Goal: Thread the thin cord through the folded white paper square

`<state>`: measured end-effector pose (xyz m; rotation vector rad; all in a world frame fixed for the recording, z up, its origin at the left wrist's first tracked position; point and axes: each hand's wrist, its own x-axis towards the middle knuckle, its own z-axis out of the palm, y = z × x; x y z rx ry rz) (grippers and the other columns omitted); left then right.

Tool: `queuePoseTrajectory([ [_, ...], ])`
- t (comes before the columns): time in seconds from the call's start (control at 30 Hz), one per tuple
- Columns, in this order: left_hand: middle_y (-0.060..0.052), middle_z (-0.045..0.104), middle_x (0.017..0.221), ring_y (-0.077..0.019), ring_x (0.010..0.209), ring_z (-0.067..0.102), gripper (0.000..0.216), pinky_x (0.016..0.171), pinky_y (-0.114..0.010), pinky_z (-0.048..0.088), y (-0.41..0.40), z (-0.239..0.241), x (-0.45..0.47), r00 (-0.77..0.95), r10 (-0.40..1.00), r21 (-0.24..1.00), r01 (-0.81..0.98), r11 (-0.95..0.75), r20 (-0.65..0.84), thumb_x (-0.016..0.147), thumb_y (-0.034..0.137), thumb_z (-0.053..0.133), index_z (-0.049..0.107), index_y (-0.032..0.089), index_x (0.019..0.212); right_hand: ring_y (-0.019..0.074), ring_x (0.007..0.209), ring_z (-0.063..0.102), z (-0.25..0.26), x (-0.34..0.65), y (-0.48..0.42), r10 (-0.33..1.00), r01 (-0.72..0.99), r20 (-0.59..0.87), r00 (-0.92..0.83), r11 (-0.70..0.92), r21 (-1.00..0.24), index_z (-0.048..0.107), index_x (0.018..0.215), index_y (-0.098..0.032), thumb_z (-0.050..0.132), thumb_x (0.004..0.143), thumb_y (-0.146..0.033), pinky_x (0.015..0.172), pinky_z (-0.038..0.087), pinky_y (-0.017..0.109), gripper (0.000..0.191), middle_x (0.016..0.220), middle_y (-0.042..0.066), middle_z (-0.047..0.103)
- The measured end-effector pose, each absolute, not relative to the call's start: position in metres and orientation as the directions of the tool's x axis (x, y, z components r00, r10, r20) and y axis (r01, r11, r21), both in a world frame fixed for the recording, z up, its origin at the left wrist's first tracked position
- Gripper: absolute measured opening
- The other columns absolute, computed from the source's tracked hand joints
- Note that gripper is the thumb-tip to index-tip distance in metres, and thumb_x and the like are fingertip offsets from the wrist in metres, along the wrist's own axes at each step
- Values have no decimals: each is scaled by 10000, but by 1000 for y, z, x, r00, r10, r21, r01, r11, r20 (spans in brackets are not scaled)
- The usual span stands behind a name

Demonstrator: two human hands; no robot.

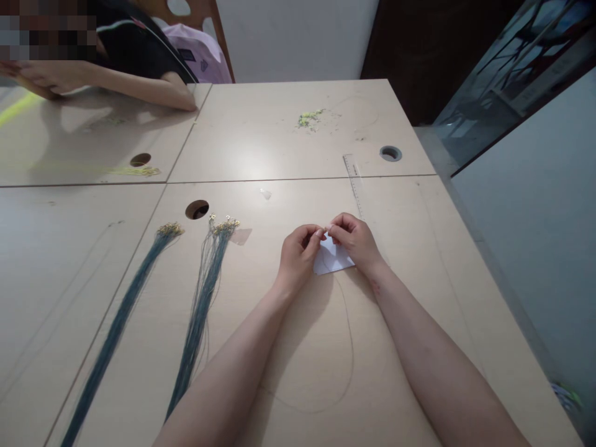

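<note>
My left hand (302, 251) and my right hand (352, 239) meet fingertip to fingertip, both closed in a pinch. Between them shows a tiny gold-coloured fitting (325, 230), too small to make out fully. It appears to belong to a thin necklace cord (352, 347), which loops down over the table below my hands. A white piece of paper (333, 257) lies under my fingers, partly hidden. Left of my hands rest two bundles of teal necklace cords, a nearer bundle (201, 313) and a farther bundle (121, 323), with gold clasps at their upper ends.
A clear ruler (354, 183) lies beyond my right hand. Small yellow-green scraps (310, 119) sit farther back. Cable holes (197, 209) pierce the table (410, 279). Across it, a person's forearm (139, 90) rests near yellow cords (139, 170).
</note>
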<state>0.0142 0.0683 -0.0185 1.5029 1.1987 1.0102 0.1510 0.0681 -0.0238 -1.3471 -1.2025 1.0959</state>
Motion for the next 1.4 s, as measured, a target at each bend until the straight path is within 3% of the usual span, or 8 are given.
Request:
queuePoseTrajectory([
  [0.23,-46,628,805,-133,720,556,144,639,-251,431,66,-19,15,192,976,971,196,-139,101,786,262,508,596,160,836,103,510,425,-26,151,69,995,97,-6,101,-15,-995,531,636,-192,571,718,-311,512,333,245,150,530,-43,482],
  [0.47,-40,635,781,-121,676,555,127,604,-242,429,65,-20,14,155,970,936,272,-224,187,778,253,533,622,167,807,100,503,412,-23,150,68,996,89,-2,86,-10,-996,524,625,-193,567,714,-301,506,326,244,147,519,-47,465],
  [1.4,-24,626,721,-105,637,540,119,580,-226,415,65,-22,15,111,968,920,304,-248,224,784,247,550,627,159,770,95,513,415,-25,150,68,995,62,26,98,20,-998,520,616,-184,577,712,-281,512,327,239,148,524,-49,464],
])
